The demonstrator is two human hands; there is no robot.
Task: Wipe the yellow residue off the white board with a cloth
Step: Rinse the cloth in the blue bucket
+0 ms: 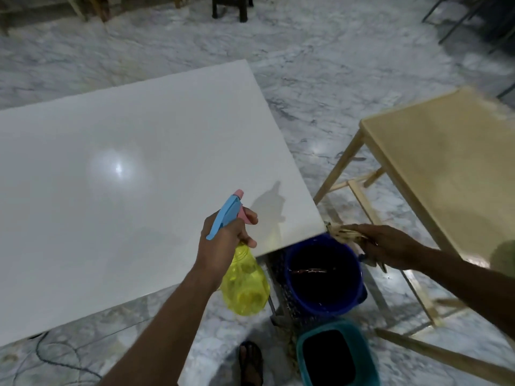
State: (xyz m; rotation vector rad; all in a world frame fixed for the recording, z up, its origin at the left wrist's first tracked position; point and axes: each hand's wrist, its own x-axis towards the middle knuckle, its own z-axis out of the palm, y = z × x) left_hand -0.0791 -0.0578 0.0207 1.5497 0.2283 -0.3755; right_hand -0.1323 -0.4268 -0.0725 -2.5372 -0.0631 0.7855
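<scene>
A large white board (117,174) lies flat and fills the left half of the view; a faint yellowish tinge shows near its near right corner. My left hand (225,235) grips a yellow spray bottle (245,285) with a blue and pink head, held over the board's near edge. My right hand (390,246) holds a crumpled beige cloth (344,232) just off the board's right corner, above a bucket.
A dark blue bucket (359,277) holding dark water stands under the board's corner. A teal bin (302,355) sits in front of it. A light wooden table (446,168) stands to the right. My sandalled foot (250,363) is on the marble floor.
</scene>
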